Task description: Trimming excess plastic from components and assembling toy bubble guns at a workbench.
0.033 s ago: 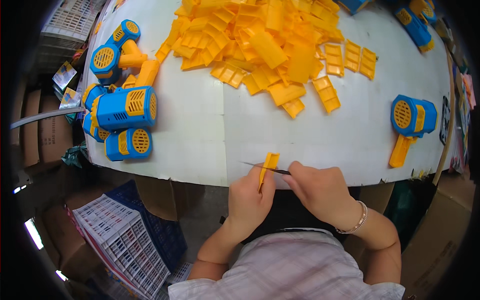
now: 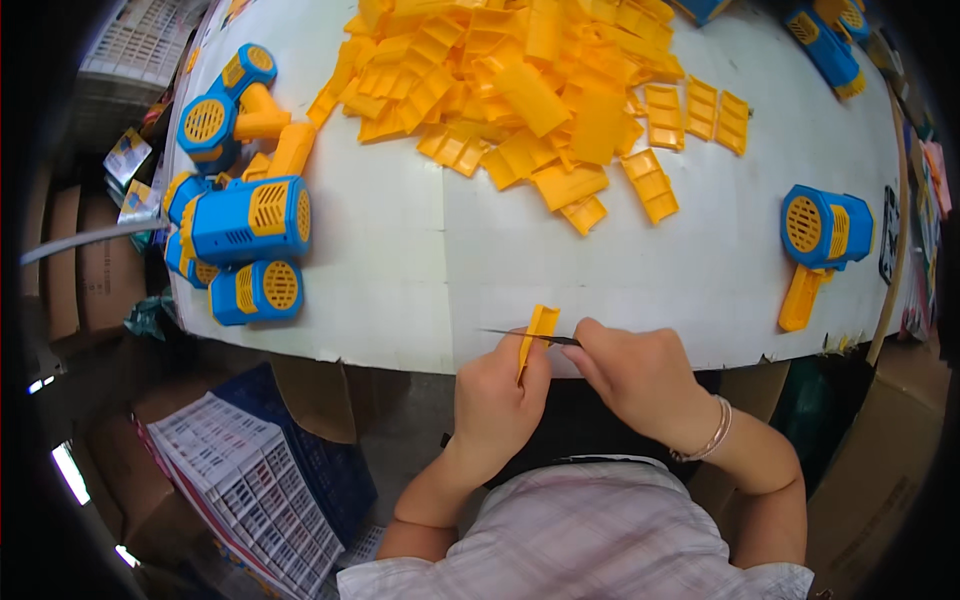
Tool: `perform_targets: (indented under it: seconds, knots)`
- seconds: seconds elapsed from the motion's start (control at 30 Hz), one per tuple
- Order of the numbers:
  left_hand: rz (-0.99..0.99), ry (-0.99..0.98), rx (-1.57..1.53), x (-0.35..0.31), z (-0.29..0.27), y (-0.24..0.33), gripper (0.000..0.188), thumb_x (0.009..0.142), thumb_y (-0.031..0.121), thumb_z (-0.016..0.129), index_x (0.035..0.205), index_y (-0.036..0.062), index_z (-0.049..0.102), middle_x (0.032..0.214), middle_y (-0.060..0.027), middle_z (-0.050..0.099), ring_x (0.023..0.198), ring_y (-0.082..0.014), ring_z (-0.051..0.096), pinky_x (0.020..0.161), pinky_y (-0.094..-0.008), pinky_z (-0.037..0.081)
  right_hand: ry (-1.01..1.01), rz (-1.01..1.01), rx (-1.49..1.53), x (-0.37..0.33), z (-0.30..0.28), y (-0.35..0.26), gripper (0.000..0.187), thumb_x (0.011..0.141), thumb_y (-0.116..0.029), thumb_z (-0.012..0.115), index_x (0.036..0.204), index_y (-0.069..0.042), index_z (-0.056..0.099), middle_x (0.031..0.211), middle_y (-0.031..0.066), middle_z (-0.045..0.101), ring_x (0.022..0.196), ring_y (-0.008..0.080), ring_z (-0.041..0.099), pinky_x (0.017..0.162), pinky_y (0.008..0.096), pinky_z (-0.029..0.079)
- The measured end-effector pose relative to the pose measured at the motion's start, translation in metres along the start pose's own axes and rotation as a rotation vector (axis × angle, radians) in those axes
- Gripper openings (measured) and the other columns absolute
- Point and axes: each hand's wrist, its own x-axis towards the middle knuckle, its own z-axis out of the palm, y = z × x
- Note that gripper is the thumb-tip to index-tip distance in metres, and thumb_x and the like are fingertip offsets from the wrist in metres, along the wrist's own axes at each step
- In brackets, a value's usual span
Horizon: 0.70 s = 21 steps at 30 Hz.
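Near the table's front edge, my left hand is closed around a small yellow plastic piece, whose upper end sticks up past the fingers. My right hand pinches the dark handle of a thin knife. Its narrow blade crosses the yellow piece, and the tip points left beyond it. Whether the edge is cutting in cannot be made out. Farther back lies a big heap of yellow plastic pieces, ribbed on one side. Several of these lie singly at the heap's right side.
Blue-and-yellow toy drill-like housings crowd the table's left side. Another such housing stands at the right, with more at the far right corner. White crates are on the floor at lower left, beside cardboard boxes.
The knife lies slightly flatter across the yellow piece, its handle a touch higher. Both hands keep their grips.
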Motion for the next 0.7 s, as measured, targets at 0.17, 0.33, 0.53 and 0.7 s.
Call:
perform_targets:
  seconds: [0.17, 0.33, 0.53, 0.7]
  knots:
    - [0.017, 0.006, 0.050, -0.002, -0.003, 0.004, 0.010, 0.084, 0.008, 0.051, 0.083, 0.0009, 0.059, 0.052, -0.0138, 0.051, 0.043, -0.0282, 0.051, 0.041, -0.0348, 0.038, 0.035, 0.004, 0.047, 0.000, -0.003, 0.007, 0.018, 0.084, -0.017, 0.055, 0.074, -0.006, 0.044, 0.054, 0.0132, 0.049, 0.048, 0.0314, 0.052, 0.041, 0.0369, 0.039]
    - [-0.158, -0.100, -0.100, -0.003, -0.011, 0.009, 0.013, 0.085, 0.008, 0.049, 0.079, 0.0009, 0.059, 0.051, -0.0125, 0.051, 0.041, -0.0254, 0.051, 0.041, -0.0326, 0.038, 0.109, 0.078, -0.046, 0.012, 0.001, 0.033, 0.016, 0.084, -0.018, 0.055, 0.077, -0.007, 0.045, 0.052, 0.0127, 0.048, 0.048, 0.0319, 0.051, 0.042, 0.0380, 0.039]
    - [-0.121, -0.064, -0.110, -0.001, -0.006, 0.007, 0.015, 0.085, 0.008, 0.049, 0.078, 0.0003, 0.059, 0.052, -0.0135, 0.052, 0.042, -0.0250, 0.051, 0.042, -0.0323, 0.038, 0.121, 0.085, 0.038, 0.011, 0.007, 0.027, 0.017, 0.084, -0.018, 0.056, 0.077, -0.007, 0.045, 0.052, 0.0128, 0.048, 0.049, 0.0328, 0.051, 0.042, 0.0390, 0.039]
    - [-0.110, -0.088, -0.039, 0.000, -0.006, 0.010, 0.016, 0.086, 0.009, 0.049, 0.078, -0.0002, 0.059, 0.054, -0.0134, 0.053, 0.043, -0.0225, 0.052, 0.043, -0.0310, 0.038, 0.067, -0.047, 0.132, 0.004, 0.005, 0.010, 0.018, 0.084, -0.017, 0.055, 0.074, -0.006, 0.046, 0.050, 0.0144, 0.047, 0.046, 0.0334, 0.051, 0.040, 0.0392, 0.039]
